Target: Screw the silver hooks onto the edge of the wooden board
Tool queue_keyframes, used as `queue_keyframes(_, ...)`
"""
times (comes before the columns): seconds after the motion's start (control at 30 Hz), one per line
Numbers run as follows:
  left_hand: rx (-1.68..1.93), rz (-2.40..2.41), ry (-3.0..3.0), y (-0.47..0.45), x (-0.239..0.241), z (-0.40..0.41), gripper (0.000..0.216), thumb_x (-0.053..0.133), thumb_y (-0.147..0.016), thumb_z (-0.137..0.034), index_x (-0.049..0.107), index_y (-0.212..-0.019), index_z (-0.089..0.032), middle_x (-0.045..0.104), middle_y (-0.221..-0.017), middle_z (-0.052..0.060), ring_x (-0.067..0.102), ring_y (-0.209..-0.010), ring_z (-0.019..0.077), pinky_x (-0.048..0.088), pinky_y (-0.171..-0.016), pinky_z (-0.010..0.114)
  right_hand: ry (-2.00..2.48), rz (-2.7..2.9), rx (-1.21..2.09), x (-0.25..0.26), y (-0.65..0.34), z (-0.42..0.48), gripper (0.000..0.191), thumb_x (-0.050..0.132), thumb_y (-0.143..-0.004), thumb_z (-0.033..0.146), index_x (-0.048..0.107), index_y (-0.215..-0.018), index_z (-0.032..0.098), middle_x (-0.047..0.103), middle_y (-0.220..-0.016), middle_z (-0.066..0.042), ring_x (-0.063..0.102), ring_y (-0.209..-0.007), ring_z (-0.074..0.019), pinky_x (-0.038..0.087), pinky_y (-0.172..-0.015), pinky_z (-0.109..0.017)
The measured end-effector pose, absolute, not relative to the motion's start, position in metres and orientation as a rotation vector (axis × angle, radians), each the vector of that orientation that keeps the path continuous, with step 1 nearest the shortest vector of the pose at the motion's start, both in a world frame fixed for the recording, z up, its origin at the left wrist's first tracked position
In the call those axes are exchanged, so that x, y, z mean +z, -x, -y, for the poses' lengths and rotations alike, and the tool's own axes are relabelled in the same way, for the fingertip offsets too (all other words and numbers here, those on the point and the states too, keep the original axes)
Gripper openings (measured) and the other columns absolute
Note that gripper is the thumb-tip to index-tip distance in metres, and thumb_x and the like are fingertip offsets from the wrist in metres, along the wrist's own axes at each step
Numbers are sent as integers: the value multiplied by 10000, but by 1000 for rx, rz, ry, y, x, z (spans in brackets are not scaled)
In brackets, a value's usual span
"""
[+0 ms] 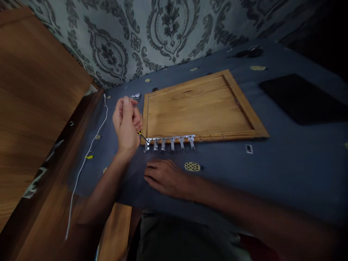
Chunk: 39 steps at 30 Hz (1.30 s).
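My left hand (127,121) is closed around a screwdriver (140,133); a bit of its yellow and black handle shows below the fingers. The thin shaft slants down to the leftmost of several metal hinges (172,142), which line the near edge of a framed wooden cabinet door (190,105). Whether the tip sits in a screw is too small to tell. My right hand (165,177) rests palm down on the dark blue sheet just in front of the hinges, its fingers loosely bent and holding nothing. Small holes dot the door's edge right of the hinges.
Behind my left hand lies another metal hinge (135,96). A white cable (92,145) with a yellow tag (89,157) runs down the left side, beside a wooden headboard (32,83). At right are a flat black object (301,98) and a small dark item (250,52).
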<state>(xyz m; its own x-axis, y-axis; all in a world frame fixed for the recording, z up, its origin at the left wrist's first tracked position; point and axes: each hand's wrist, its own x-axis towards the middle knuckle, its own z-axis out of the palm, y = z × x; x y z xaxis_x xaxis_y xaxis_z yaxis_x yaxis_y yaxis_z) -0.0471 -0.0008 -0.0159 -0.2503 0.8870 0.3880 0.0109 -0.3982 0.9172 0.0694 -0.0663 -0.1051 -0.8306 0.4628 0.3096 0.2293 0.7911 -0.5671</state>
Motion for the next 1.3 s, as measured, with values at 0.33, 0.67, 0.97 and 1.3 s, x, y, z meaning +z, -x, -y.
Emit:
queue_keyframes(0.33, 1506, -947, -1407, 62, -19, -15, 394, 697, -858, -551, 509, -757, -220, 182, -442, -132, 120, -315, 27, 139, -317, 176, 502, 2534, 740, -107, -70, 66, 206, 536, -999, 214, 660, -843, 163, 646, -853, -45, 567, -774, -166, 389, -662, -283)
queue_keyframes(0.67, 1362, -899, -1299, 73, -13, -23, 273, 648, -922, -379, 501, -745, -231, 159, -446, -127, 60, -336, 31, 129, -321, 165, 490, 2488, 753, -110, -70, 66, 211, 535, -1001, 216, 650, -831, 168, 637, -848, -43, 560, -774, -163, 393, -662, -280)
queue_keyframes(0.97, 1189, -880, -1398, 75, -9, -24, 302, 682, -885, -425, 499, -749, -227, 160, -448, -127, 68, -328, 18, 157, -312, 151, 474, 2476, 762, -110, -71, 66, 191, 547, -994, 215, 653, -843, 166, 632, -850, -45, 559, -779, -165, 400, -669, -280)
queue_keyframes(1.3, 1250, -857, -1361, 69, 0, -10, 256, 655, -927, -336, 519, -748, -212, 193, -442, -125, 105, -335, 24, 183, -328, 142, 491, 2522, 769, -107, -71, 67, 224, 518, -1013, 230, 674, -868, 160, 654, -862, -53, 588, -792, -169, 403, -679, -281)
